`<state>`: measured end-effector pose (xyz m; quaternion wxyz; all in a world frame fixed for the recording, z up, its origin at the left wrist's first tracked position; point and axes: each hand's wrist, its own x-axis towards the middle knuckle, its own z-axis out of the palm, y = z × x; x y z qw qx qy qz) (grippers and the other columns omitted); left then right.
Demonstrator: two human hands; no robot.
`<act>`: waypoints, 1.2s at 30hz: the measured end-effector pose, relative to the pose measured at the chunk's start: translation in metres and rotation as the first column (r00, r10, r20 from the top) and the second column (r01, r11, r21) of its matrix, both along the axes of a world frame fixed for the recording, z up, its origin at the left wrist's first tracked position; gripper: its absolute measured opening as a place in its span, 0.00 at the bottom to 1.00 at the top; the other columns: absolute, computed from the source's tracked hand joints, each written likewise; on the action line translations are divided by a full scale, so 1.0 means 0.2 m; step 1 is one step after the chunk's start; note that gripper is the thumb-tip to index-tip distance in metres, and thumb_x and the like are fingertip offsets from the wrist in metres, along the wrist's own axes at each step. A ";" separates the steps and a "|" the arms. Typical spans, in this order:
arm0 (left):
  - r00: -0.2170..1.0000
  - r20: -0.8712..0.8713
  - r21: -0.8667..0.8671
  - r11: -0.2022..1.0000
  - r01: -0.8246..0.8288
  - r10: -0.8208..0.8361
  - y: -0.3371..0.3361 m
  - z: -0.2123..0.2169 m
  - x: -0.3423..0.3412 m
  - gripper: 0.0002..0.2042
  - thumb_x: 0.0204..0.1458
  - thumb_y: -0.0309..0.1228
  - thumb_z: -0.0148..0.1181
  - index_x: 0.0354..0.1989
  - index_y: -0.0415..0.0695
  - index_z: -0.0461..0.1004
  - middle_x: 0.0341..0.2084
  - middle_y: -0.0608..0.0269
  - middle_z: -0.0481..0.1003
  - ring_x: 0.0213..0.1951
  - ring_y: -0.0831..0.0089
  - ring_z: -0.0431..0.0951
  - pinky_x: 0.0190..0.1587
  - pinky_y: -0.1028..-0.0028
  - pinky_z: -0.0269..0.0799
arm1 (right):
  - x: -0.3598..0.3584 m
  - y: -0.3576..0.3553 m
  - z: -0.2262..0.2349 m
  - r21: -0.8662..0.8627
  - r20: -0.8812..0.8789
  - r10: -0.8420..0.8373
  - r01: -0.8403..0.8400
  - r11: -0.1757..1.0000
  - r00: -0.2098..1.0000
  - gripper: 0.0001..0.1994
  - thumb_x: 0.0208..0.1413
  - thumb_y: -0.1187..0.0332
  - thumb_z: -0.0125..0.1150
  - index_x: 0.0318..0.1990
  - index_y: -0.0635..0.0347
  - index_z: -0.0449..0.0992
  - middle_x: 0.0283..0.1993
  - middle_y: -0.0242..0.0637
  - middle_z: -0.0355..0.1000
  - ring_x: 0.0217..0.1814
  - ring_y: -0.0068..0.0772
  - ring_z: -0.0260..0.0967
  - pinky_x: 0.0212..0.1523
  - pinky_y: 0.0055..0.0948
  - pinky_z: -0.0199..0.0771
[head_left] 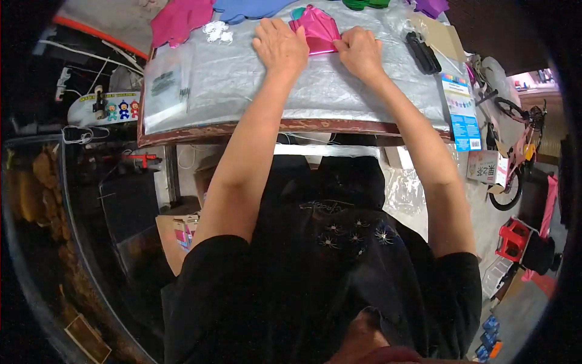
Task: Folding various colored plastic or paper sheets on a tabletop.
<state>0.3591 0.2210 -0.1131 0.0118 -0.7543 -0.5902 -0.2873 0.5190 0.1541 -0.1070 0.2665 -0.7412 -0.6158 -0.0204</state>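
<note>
Both my hands flatten a pink foil sheet at the surface's far edge.
Left hand spread flat beside it, right hand pinching its near corner; I judge it light, thin, slippery, crease-prone: hold by edges.

A small shop or home workroom for handmade craft goods

You sit at a table wrapped in clear plastic sheeting, and everything around it says small-scale making and selling. At the table's far edge lie coloured cut pieces of foil or fabric, pink, blue, green and purple. On the table's right end rest a sheet of cardboard and a blue printed package card. Under the table stand cardboard boxes. Right of the table, on the floor, you have a pink child's bicycle, a red crate and a printed carton. Left of the table hang cables and clutter.
</note>
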 end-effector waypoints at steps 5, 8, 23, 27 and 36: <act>0.998 0.032 -0.077 0.996 -0.043 0.046 0.00 0.00 0.08 0.29 0.56 0.49 0.63 0.48 0.29 0.73 0.53 0.47 0.67 0.58 0.54 0.64 0.57 0.57 0.62 | 0.01 -0.02 0.00 -0.004 0.026 -0.010 0.010 1.000 1.000 0.11 0.55 0.62 0.67 0.29 0.62 0.81 0.46 0.42 0.77 0.52 0.50 0.70 0.50 0.51 0.64; 0.997 0.069 -0.063 0.997 -0.043 0.047 0.03 -0.02 0.09 0.30 0.54 0.50 0.65 0.47 0.29 0.75 0.51 0.47 0.69 0.57 0.49 0.67 0.59 0.55 0.65 | -0.02 -0.03 0.01 -0.009 0.011 0.004 -0.004 1.000 1.000 0.11 0.54 0.62 0.67 0.31 0.62 0.81 0.47 0.43 0.76 0.53 0.50 0.69 0.52 0.50 0.62; 0.927 0.358 -0.310 0.923 0.229 -0.110 0.11 -0.03 0.02 0.26 0.55 0.47 0.66 0.48 0.33 0.75 0.48 0.52 0.74 0.48 0.54 0.75 0.54 0.55 0.69 | -0.01 -0.10 -0.04 0.163 -0.004 -0.035 0.035 0.986 0.999 0.12 0.56 0.61 0.66 0.34 0.64 0.81 0.44 0.47 0.77 0.49 0.50 0.72 0.49 0.49 0.66; 0.336 0.942 -0.237 0.709 0.665 0.000 0.12 -0.10 -0.03 0.23 0.60 0.46 0.62 0.50 0.36 0.75 0.43 0.57 0.79 0.42 0.60 0.79 0.50 0.57 0.73 | -0.08 -0.21 0.12 0.056 -0.473 0.043 -0.019 0.998 0.880 0.14 0.58 0.61 0.66 0.33 0.66 0.79 0.32 0.50 0.77 0.36 0.51 0.76 0.38 0.46 0.71; -0.080 0.988 0.003 0.492 0.871 0.135 -0.22 0.25 -0.05 0.18 0.61 0.39 0.65 0.51 0.39 0.75 0.44 0.60 0.80 0.46 0.69 0.81 0.50 0.65 0.77 | -0.21 -0.44 0.30 0.313 -0.430 0.154 -0.013 0.950 0.890 0.12 0.62 0.67 0.65 0.31 0.68 0.75 0.24 0.38 0.72 0.27 0.24 0.66 0.30 0.29 0.68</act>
